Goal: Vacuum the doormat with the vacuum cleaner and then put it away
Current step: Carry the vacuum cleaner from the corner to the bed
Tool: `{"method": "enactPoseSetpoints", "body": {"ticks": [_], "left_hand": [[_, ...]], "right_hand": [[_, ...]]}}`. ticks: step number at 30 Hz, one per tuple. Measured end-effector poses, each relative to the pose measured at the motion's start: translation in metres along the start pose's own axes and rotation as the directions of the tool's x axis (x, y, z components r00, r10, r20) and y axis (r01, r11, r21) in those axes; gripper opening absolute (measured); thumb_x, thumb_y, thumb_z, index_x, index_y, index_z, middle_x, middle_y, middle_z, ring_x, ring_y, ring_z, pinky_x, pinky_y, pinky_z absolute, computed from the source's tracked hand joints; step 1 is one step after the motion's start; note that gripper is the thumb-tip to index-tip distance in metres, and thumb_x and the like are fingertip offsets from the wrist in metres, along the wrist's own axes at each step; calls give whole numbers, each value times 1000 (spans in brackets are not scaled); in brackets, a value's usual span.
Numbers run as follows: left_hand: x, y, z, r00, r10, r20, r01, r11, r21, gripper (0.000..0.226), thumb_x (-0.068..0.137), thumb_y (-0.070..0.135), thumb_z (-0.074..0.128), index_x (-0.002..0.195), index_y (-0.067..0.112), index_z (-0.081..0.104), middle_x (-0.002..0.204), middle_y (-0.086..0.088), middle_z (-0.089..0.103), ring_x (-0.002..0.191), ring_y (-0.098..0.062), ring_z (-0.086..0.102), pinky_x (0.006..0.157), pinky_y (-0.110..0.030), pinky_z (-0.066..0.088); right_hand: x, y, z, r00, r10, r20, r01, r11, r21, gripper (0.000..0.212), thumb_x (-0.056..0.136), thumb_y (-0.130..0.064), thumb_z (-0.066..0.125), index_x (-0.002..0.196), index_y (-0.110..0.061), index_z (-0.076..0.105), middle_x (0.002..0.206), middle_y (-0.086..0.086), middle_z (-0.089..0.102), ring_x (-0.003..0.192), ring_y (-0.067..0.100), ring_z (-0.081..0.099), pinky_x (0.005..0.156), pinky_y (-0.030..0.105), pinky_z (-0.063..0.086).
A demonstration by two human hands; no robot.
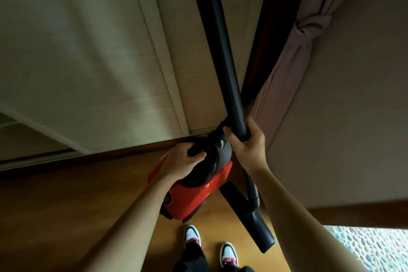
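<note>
- Red and black vacuum cleaner (198, 185) just below the middle of the view, over the wooden floor (66, 216); resting or lifted clear, impossible to tell.
- On top of the body, toward its 11 o'clock end, left hand (184, 159), fingers curled firmly round the black carry handle (194, 149).
- At 2 o'clock of the body, right hand (247, 141), fingers and thumb wrapped tight round the lower end of the black tube (220, 51).
- From that grip, tube slanting up toward 12 o'clock and out past the top edge of the view.
- At 5 o'clock of the body, black floor nozzle (258, 225), slanted, partly under the right forearm; short stretch of dark hose (252, 190) just above it.
- In the 4 o'clock corner of the view, pebble-patterned doormat (371, 249), well apart from the vacuum cleaner, cut off by the frame edge and the forearm.
- At 6 o'clock, two shoes (192, 235) in white, black and red, toes pointing toward the body.
- From 9 to 11 o'clock, pale panelled door (88, 51) above a dark wooden strip along the floor.
- At 1 o'clock, mauve curtain (293, 62), gathered and tied partway up, just beside the tube.
- At 3 o'clock, plain pale wall (353, 95).
</note>
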State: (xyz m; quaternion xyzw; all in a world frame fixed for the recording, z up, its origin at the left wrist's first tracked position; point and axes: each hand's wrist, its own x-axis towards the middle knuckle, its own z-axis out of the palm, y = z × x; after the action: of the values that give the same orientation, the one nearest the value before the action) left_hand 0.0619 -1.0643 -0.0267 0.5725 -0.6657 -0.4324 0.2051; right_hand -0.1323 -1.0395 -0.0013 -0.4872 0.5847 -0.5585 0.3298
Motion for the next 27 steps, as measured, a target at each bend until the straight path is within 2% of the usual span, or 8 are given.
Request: {"method": "enactPoseSetpoints", "body": {"ticks": [2, 4, 9, 13, 16, 18, 24, 27], "left_hand": [[-14, 6, -8, 998, 8, -64, -4, 999, 54, 30, 89, 32, 70, 63, 32, 57, 48, 22, 56, 46, 7, 54, 43, -11, 33], [-29, 8, -13, 989, 30, -143, -18, 996, 82, 32, 87, 32, 71, 59, 35, 55, 54, 23, 58, 56, 6, 58, 49, -11, 34], [-67, 8, -21, 952, -31, -303, 30, 1000, -7, 23, 84, 33, 71, 65, 41, 61, 64, 23, 64, 69, 1, 64, 58, -17, 43], [-99, -2, -32, 900, -126, -418, 77, 988, -133, 31, 86, 16, 72, 63, 34, 63, 54, 24, 61, 53, 6, 57, 50, -15, 38], [-131, -10, -40, 850, -195, -489, 105, 973, -205, 28, 86, 8, 72, 68, 28, 65, 51, 25, 59, 47, 9, 53, 48, -11, 36], [-155, -16, -51, 808, -244, -536, 127, 961, -246, 23, 87, 5, 71, 73, 23, 66, 49, 25, 59, 46, 11, 53, 45, -7, 35], [-236, -46, -92, 663, -349, -662, 203, 935, -289, 12, 88, 17, 72, 76, 16, 68, 55, 17, 60, 54, 6, 56, 53, -9, 39], [-273, -65, -114, 556, -443, -704, 265, 897, -355, 20, 87, 23, 71, 70, 27, 63, 49, 17, 56, 52, 1, 54, 52, -12, 38]], "right_hand": [[-5, -9, 2, 999, -4, 35, 4, 1000, 4, 21, 87, -17, 77, 84, -29, 61, 69, -16, 60, 65, 6, 57, 60, 29, 51], [-11, -17, 6, 997, -20, 80, 20, 1000, 7, 15, 83, -32, 76, 83, -32, 61, 70, -8, 61, 66, 14, 60, 60, 43, 56], [-24, -30, 18, 972, -105, 210, 97, 994, 47, 17, 83, -41, 72, 90, -29, 62, 77, -4, 64, 73, 21, 64, 67, 54, 56], [-34, -43, 38, 937, -158, 312, 141, 987, 75, 19, 81, -45, 71, 88, -30, 60, 74, -9, 61, 70, 15, 60, 69, 50, 55], [-47, -52, 60, 897, -173, 406, 143, 984, 104, 31, 81, -45, 71, 95, -18, 64, 78, -2, 64, 74, 17, 64, 71, 48, 56], [-60, -60, 79, 856, -198, 478, 147, 979, 142, 26, 84, -38, 74, 98, -18, 66, 80, 1, 66, 78, 20, 66, 73, 48, 56], [-105, -85, 152, 704, -300, 643, 200, 954, 226, 14, 90, -25, 75, 97, -20, 64, 77, 1, 64, 74, 22, 62, 68, 48, 53], [-131, -97, 195, 620, -304, 723, 176, 952, 250, 14, 92, -23, 75, 101, -22, 64, 78, -14, 63, 74, 11, 61, 67, 35, 53]]}}
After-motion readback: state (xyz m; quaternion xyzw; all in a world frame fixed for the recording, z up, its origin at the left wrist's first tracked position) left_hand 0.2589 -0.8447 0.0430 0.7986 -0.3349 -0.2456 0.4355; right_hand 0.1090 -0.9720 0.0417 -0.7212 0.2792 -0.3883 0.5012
